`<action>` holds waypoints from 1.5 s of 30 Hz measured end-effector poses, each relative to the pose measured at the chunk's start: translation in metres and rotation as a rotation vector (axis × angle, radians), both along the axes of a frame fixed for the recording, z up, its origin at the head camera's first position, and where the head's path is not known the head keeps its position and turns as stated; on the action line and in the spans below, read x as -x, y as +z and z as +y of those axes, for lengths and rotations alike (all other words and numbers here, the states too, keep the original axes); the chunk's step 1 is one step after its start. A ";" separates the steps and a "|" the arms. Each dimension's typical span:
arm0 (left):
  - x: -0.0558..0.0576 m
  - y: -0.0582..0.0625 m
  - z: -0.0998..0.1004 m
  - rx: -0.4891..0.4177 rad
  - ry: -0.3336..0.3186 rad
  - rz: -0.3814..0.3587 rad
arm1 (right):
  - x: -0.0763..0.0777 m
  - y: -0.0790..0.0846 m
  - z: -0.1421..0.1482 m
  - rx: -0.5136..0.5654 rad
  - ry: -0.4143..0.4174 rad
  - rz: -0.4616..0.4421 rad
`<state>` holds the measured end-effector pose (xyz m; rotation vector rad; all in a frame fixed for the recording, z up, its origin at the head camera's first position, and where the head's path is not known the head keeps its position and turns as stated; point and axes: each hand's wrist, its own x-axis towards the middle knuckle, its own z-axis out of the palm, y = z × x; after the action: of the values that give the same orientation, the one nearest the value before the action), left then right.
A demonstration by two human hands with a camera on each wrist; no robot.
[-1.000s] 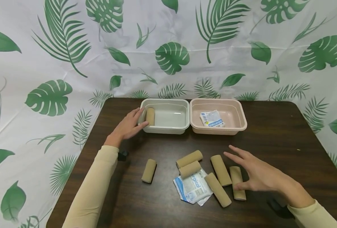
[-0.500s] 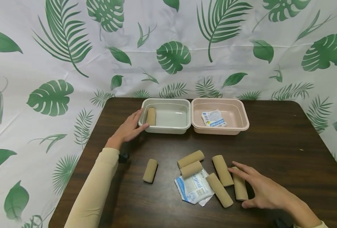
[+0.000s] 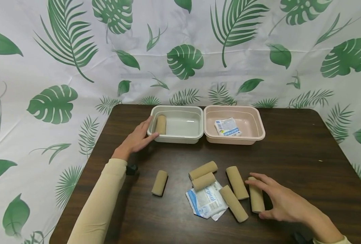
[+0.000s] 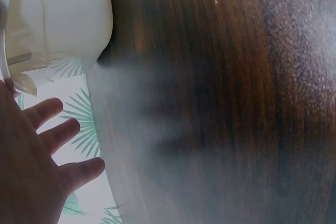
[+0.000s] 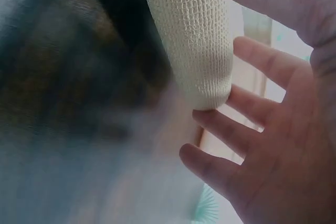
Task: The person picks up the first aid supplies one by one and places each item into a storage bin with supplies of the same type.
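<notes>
My right hand spans a tan elastic bandage roll lengthwise, thumb at its near end and fingertips at its far end. In the right wrist view the roll shows its woven texture between thumb and fingers. With fingers straight and spread, my left hand touches the left side and front corner of a pale grey-green bin. Inside that bin lies another bandage roll. Beside my right hand lie two more rolls, one upper and one lower.
A pink bin adjoins the pale one and holds a white-and-blue packet. White-and-blue packets marked "surgical" lie mid-table, partly under a roll. Another roll lies behind it, and one lies apart to the left.
My right hand has come down and toward me, from hovering above the rightmost bandage roll to gripping it at its ends. My left hand stays at the pale bin, with little movement.
</notes>
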<state>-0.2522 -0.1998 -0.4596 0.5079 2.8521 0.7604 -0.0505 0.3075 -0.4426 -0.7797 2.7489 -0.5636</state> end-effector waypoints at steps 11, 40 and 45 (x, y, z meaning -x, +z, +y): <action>0.000 -0.002 -0.001 -0.030 0.002 -0.023 | 0.024 0.018 -0.010 0.079 -0.041 0.103; -0.003 -0.014 0.002 -0.147 0.067 -0.056 | 0.171 0.035 -0.122 0.322 0.041 0.196; -0.003 -0.012 0.002 -0.144 0.074 -0.055 | 0.192 0.033 -0.132 0.320 0.027 0.230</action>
<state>-0.2493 -0.1979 -0.4719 0.3939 2.7922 0.9822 -0.2423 0.1750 -0.4096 -1.0077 2.8858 -0.9823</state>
